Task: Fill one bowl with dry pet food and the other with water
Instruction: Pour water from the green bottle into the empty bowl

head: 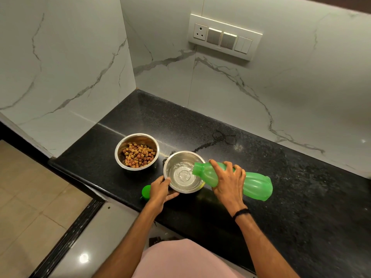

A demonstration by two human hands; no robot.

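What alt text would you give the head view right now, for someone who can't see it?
The right hand tips a green bottle on its side, pouring water into a steel bowl that the left hand steadies at its rim on a black counter. A second bowl to the left holds kibble; the green cap lies by the left hand.

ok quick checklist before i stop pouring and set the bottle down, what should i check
1. Food bowl holds kibble: ok.
2. Bottle mouth over the water bowl: ok.
3. Water level enough: cannot tell; water covers the bottom only.
4. Left hand steadying the water bowl's rim: ok.
5. Right hand gripping the bottle firmly: ok.
6. Counter dry: not ok; a spill trail lies behind the water bowl.
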